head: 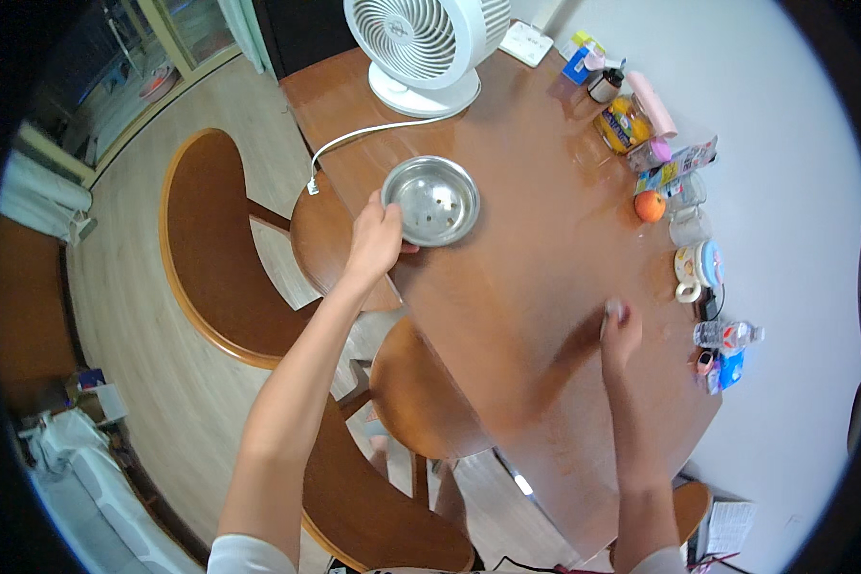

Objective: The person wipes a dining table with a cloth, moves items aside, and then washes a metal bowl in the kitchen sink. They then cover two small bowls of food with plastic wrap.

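Note:
My left hand (379,233) grips the left rim of a round stainless steel bowl (430,201), at the near edge of the wooden table (516,287). A few small bits show on the bowl's shiny bottom. Over the table's right part, my right hand (620,331) is blurred; its fingers are closed around a small pale object (615,310) too unclear to name. Its shadow falls on the tabletop to the left.
A white fan (420,43) with its cable stands at the far end. Along the wall are an orange-red fruit (649,206), a lidded mug (692,265), glass jars, a plastic bottle (725,335) and packets. Wooden chairs (222,251) stand along the left edge.

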The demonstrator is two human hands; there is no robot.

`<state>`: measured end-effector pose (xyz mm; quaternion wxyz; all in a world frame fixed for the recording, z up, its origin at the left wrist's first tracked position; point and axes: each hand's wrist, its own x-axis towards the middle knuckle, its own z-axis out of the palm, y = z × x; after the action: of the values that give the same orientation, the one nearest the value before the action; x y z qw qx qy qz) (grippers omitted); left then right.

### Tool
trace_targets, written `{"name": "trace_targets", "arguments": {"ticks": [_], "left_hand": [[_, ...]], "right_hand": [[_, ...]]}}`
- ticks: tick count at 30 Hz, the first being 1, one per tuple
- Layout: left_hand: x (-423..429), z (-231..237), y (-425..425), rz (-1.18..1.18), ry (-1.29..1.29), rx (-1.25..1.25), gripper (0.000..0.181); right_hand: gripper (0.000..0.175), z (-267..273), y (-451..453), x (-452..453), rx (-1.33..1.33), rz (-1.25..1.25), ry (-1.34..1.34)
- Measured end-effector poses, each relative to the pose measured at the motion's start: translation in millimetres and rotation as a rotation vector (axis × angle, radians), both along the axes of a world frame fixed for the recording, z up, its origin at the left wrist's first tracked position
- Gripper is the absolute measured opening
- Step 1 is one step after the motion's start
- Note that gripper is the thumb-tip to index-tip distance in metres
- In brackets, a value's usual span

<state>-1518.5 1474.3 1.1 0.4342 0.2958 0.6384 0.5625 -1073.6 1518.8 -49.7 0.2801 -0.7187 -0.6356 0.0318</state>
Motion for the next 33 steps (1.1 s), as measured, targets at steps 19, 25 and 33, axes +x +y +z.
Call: {"name": "trace_targets", "arguments": {"ticks": [19,25,33], "left_hand": [[1,68,-255,0.417,-0.103,-0.413,0.051],[26,73,-225,0.439,0.050,-0.360,0.052],[122,61,-144,0.176,-0.046,-0.209,0.041]], "right_hand": [[0.020,-5,44,-391,0.021,1.125,0.388],[0.010,5,-33,-307,-0.130,1.247,0.312],[0.015,5,-161,-81,-0.198,1.237,0.219]]}}
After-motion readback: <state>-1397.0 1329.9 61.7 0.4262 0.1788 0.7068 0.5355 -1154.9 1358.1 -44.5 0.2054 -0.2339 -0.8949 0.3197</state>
